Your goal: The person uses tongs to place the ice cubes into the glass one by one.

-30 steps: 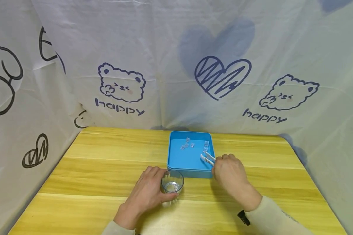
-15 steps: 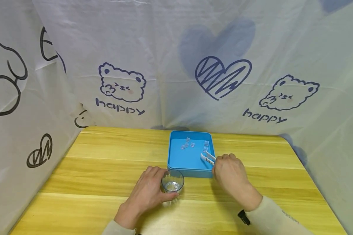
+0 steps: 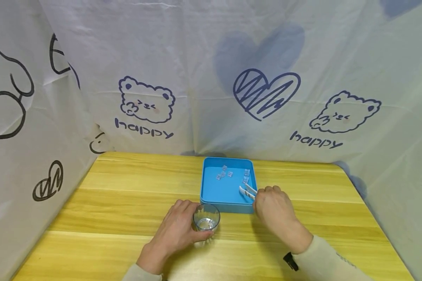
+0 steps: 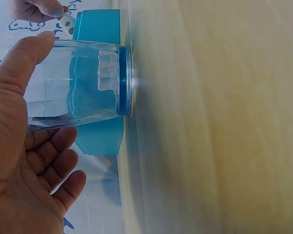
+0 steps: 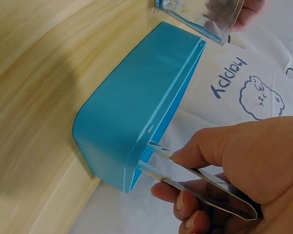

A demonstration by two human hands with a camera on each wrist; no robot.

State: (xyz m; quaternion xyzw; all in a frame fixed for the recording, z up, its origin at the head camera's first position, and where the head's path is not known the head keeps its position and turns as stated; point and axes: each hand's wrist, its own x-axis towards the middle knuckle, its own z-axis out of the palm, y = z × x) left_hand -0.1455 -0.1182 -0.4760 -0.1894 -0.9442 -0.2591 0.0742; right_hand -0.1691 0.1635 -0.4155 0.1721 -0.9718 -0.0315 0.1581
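Observation:
My left hand [image 3: 177,224] grips a clear drinking glass [image 3: 206,219], thumb on the near side and fingers behind. The glass stands upright on the table, in front of the blue box, with a few clear pieces [image 4: 106,72] at its bottom. My right hand [image 3: 275,207] pinches small metal tongs [image 5: 219,195] with pale tips between thumb and fingers. The tong tips [image 3: 244,189] are parted and reach over the right wall into the open blue box [image 3: 219,207]. Just beyond them lie clear cubes [image 3: 246,175] along the box's right side. In the right wrist view the box wall hides the tips' ends.
More clear cubes [image 3: 223,171] lie loosely at the back left of the box floor. The wooden table [image 3: 126,187] runs out to both sides. A white cloth [image 3: 204,78] with bear and heart drawings hangs behind it and along the sides.
The tong tips have shifted very slightly toward me, just short of the cubes on the right. The left hand and the glass stay where they were.

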